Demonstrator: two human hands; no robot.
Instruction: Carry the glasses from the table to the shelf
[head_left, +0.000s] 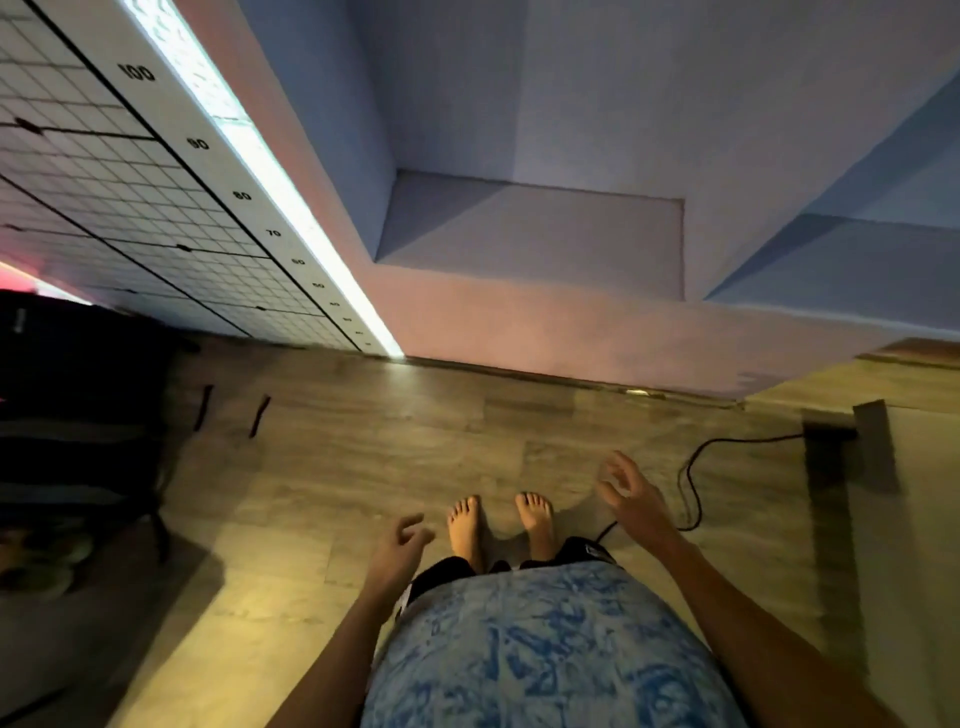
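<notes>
Left hand (397, 545) and right hand (631, 493), fingers spread wide and holding nothing, hang near the far, bare shelf (535, 234); no glasses visible.

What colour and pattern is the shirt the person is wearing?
The shirt is light blue with darker blue marbled blotches, like tie-dye. It shows in the head view, the only one.

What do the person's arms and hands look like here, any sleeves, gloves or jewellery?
Both arms are bare as far up as the picture shows: no sleeve reaches the forearms or the wrists. The left hand and the right hand wear no gloves, and no watch, ring or bracelet shows, though the picture is a little blurred. Between the arms hangs a blue and white patterned shirt over dark shorts.
</notes>
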